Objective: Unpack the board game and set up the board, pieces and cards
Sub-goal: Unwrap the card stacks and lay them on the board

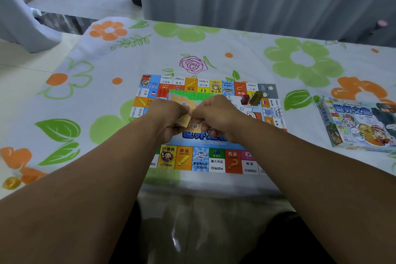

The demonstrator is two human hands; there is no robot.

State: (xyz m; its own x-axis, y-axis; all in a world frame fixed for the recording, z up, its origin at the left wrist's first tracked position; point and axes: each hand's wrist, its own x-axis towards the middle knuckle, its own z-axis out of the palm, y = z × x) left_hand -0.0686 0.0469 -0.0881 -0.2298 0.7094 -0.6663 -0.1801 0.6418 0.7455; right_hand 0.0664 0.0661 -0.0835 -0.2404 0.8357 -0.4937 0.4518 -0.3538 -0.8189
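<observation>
Two hands pinching tan cards together, above colourful unfolded board

The bench carries a cloth cover, matt and lightly creased, printed with green and orange flowers. The game board on it is printed paper or thin card with a faint sheen, its squares in solid flat colours. Over the board's centre, both hands hold tan cards of matt paper. At the board's far edge stand green and red strips that look like bright, smooth plastic. Near its far right corner, two small pieces, dark red and olive, appear to be plastic. Right of the board, the box is printed card with a glossy finish.
</observation>
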